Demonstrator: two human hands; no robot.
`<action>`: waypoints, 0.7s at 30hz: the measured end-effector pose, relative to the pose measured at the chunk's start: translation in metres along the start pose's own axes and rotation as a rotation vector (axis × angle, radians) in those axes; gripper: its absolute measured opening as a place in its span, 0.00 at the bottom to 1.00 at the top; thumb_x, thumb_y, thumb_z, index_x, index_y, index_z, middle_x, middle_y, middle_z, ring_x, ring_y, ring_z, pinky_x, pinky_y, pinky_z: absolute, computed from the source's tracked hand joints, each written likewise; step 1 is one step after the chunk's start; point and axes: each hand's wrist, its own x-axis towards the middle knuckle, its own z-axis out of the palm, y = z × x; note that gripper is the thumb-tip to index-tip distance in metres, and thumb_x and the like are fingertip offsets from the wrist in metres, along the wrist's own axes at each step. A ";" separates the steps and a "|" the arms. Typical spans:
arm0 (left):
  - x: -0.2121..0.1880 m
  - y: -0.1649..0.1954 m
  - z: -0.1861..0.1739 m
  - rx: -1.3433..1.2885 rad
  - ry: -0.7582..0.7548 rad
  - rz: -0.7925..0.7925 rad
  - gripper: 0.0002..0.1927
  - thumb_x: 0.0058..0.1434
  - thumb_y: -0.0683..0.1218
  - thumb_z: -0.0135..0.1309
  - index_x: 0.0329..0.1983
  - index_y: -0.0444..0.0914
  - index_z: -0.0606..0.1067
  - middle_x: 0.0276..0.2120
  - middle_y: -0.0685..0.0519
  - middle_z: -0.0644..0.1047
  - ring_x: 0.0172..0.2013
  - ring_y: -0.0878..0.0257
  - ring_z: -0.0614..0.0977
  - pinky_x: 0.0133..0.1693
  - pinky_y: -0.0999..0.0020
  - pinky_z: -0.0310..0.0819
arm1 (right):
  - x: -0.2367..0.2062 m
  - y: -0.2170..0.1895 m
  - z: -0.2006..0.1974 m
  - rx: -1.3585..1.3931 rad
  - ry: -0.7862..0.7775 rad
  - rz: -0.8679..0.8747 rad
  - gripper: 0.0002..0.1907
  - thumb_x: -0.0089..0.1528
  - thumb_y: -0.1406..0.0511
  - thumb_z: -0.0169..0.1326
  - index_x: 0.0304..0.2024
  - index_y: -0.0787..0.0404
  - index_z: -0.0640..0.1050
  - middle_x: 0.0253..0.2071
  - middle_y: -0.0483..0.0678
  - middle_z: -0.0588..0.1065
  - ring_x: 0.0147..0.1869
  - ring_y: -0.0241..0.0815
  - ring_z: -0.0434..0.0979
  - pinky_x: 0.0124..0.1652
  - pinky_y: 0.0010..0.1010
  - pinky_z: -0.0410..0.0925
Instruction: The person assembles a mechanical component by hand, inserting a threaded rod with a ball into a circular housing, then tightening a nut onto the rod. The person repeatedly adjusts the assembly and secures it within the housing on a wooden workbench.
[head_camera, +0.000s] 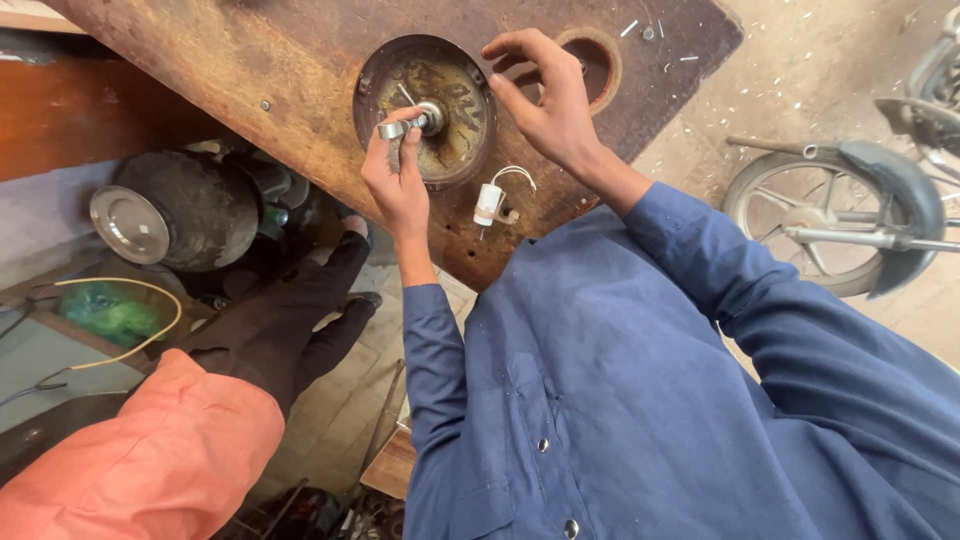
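A small silver metal sleeve (391, 129) is sitting at the outer end of the short central shaft (428, 119) of a round, rusty motor housing (428, 108), which is lying in a cut-out of the worn wooden workbench (250, 90). The left hand (397, 180) is pinching that sleeve between thumb and fingertips, closed around it from below and from the person's side. The sleeve's long axis is lying roughly level across the bench, running on towards the shaft, so the shaft and the hub are lying just up and to the right of the grip, touching the sleeve or very nearly so. The right hand (548, 105) is hovering over the far right rim of the housing with fingers curled and spread, gripping nothing; whether the fingertips are touching the rim cannot be told. The left hand is the nearer one to the sleeve.

Just below the housing a single white cylindrical capacitor (487, 203) with thin white leads is resting on the bench. A second round hole (592, 62) is showing behind the right hand, and a few small loose metal bits are lying along the far edge. Below the bench one dark rounded pot (185, 208) with a shiny lid is sitting. One other person, in an orange sleeve (150, 450) and dark trousers, is standing at the left. One motorbike wheel (835, 225) is standing on the dusty floor at the right.
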 end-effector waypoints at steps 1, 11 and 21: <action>-0.001 0.000 0.000 0.006 -0.003 -0.003 0.08 0.73 0.41 0.53 0.51 0.33 0.78 0.46 0.50 0.82 0.49 0.62 0.81 0.54 0.66 0.74 | 0.000 -0.001 0.000 0.006 0.000 -0.004 0.13 0.67 0.74 0.57 0.54 0.66 0.77 0.52 0.49 0.79 0.55 0.39 0.81 0.50 0.29 0.74; -0.009 0.003 -0.003 -0.039 0.009 0.000 0.14 0.72 0.45 0.57 0.57 0.35 0.77 0.57 0.50 0.76 0.55 0.62 0.78 0.57 0.65 0.75 | -0.005 -0.002 -0.003 0.045 -0.036 0.056 0.13 0.66 0.74 0.57 0.54 0.66 0.77 0.52 0.50 0.80 0.55 0.40 0.82 0.50 0.29 0.77; -0.014 0.008 -0.006 -0.307 0.126 -0.484 0.38 0.68 0.71 0.34 0.62 0.40 0.73 0.58 0.55 0.75 0.41 0.65 0.76 0.37 0.67 0.75 | -0.002 0.000 -0.008 0.014 -0.052 0.006 0.12 0.68 0.73 0.57 0.54 0.67 0.76 0.53 0.52 0.79 0.56 0.41 0.83 0.51 0.31 0.77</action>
